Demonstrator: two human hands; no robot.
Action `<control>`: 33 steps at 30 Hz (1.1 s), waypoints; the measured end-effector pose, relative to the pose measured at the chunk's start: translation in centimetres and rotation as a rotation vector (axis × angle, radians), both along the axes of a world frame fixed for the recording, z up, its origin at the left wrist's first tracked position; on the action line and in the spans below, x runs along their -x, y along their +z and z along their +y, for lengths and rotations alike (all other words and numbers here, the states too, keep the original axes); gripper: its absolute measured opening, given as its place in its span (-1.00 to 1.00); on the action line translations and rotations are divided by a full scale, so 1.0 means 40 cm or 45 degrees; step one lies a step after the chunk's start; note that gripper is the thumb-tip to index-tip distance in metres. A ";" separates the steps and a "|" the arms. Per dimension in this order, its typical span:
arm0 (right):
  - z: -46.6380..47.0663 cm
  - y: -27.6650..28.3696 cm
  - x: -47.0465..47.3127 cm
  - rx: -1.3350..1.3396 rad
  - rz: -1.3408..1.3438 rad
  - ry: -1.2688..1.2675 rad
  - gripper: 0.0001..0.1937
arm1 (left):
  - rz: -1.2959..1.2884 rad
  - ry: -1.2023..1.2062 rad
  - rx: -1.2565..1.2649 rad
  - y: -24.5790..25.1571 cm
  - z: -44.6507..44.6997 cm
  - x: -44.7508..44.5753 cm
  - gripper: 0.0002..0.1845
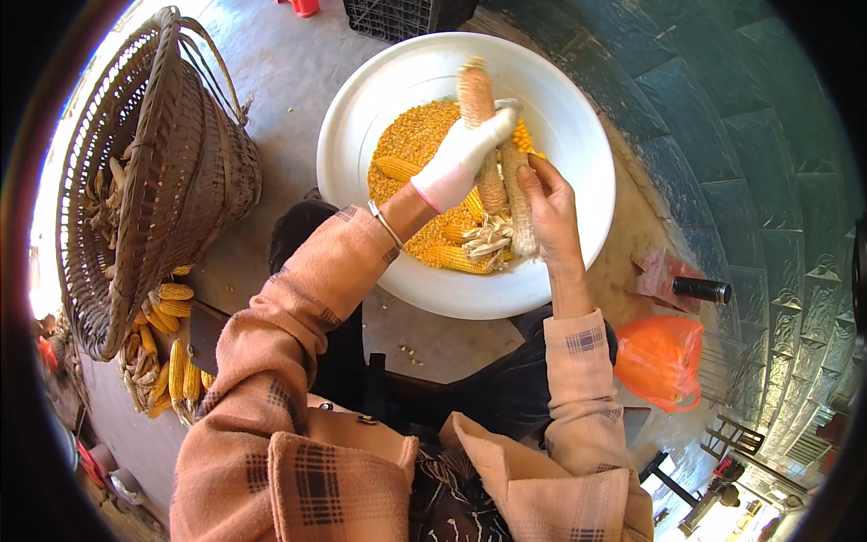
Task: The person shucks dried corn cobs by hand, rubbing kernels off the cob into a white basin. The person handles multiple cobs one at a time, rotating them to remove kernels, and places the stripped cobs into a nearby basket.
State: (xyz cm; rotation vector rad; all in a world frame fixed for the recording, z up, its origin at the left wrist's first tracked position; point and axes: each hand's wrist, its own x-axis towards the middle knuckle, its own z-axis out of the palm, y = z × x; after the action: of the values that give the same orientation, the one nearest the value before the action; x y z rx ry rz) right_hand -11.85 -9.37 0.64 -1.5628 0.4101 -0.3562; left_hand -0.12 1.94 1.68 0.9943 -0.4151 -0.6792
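My left hand (467,152), in a white glove, grips a bare, reddish-tan corncob (476,95) that slants across the palm. Pressed alongside it is a second corncob (520,213), mostly stripped, with yellow kernels left near its upper end. My bare right hand (557,210) holds this second cob from its right side. Both cobs are slightly blurred. Beneath them stands a wide white basin (342,135) with a bed of loose corn kernels (413,132). Several whole ears of corn (457,259) lie on the kernels, one with dry husk (489,238) at its end.
At left, a woven basket (203,169) leans over, with pale cobs inside. Ears of corn (177,372) are piled on the floor below it. A black crate (393,19) sits beyond the basin. Right of me are an orange plastic bag (660,362) and a black cylinder (703,290).
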 end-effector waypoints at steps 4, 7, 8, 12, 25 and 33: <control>0.022 -0.022 0.001 0.878 -0.047 -0.165 -0.61 | 0.453 -0.165 0.278 -0.025 -0.002 -0.016 -0.47; 0.041 -0.022 -0.006 1.016 -0.006 -0.165 -0.62 | -0.020 0.027 -0.091 -0.024 -0.004 -0.013 -0.58; 0.042 -0.019 -0.012 0.813 0.033 -0.130 -0.64 | -0.110 0.125 -0.063 -0.020 -0.005 -0.008 -0.62; 0.021 0.001 -0.028 -0.046 0.228 0.023 -0.69 | 0.089 0.005 -0.443 -0.008 0.001 0.010 -0.55; -0.035 0.059 0.022 -1.063 0.232 0.494 -0.57 | -0.108 -0.344 0.180 0.015 0.049 -0.039 -0.50; 0.072 -0.009 -0.016 0.569 0.510 0.253 -0.60 | -0.428 -0.132 -0.651 -0.004 0.030 -0.017 -0.70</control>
State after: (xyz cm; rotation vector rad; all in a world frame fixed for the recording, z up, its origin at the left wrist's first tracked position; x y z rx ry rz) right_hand -11.21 -6.48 0.27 -2.1036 0.4999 0.0300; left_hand 0.56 3.14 1.51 1.5917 -0.6064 -0.7301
